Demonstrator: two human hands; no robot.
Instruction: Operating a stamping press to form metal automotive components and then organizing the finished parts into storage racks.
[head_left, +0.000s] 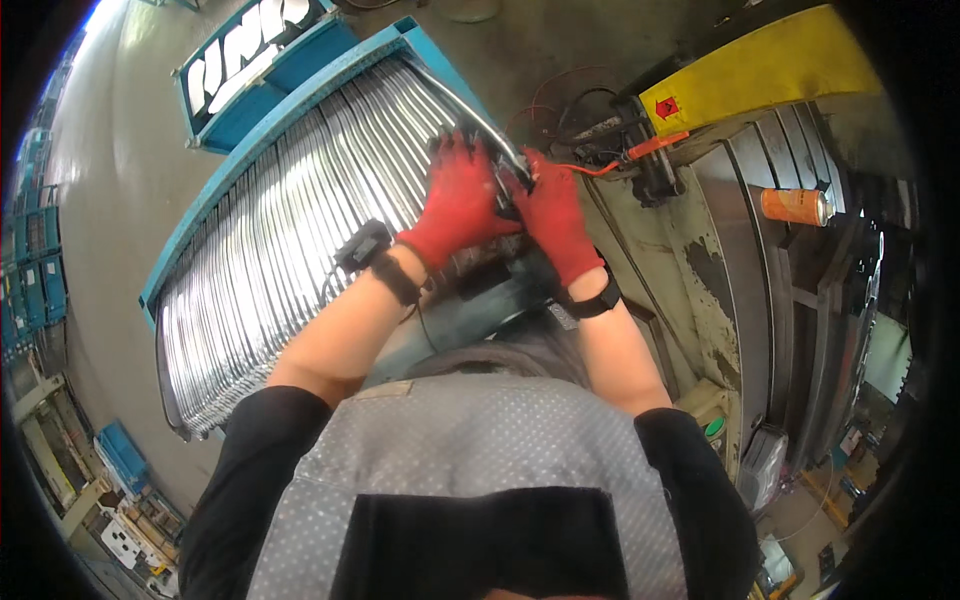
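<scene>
Long shiny metal tubes [290, 215] lie packed side by side in a blue crate [235, 165] on my left. Along the crate's right side runs one tube [465, 107], slanting back toward its far corner. My left hand [455, 200], in a red glove with dark fingertips, rests flat by the tubes with its fingers stretched out. Beside it, my right hand [552, 212], gloved alike, is closed at the near end of the slanting tube. Its fingertips are partly hidden there.
A yellow machine arm [765, 70] reaches in at the upper right, with an orange cable [600, 170] below it. An orange spray can [795, 207] lies on the machine at right. Another blue crate [255, 75] stands at the far left.
</scene>
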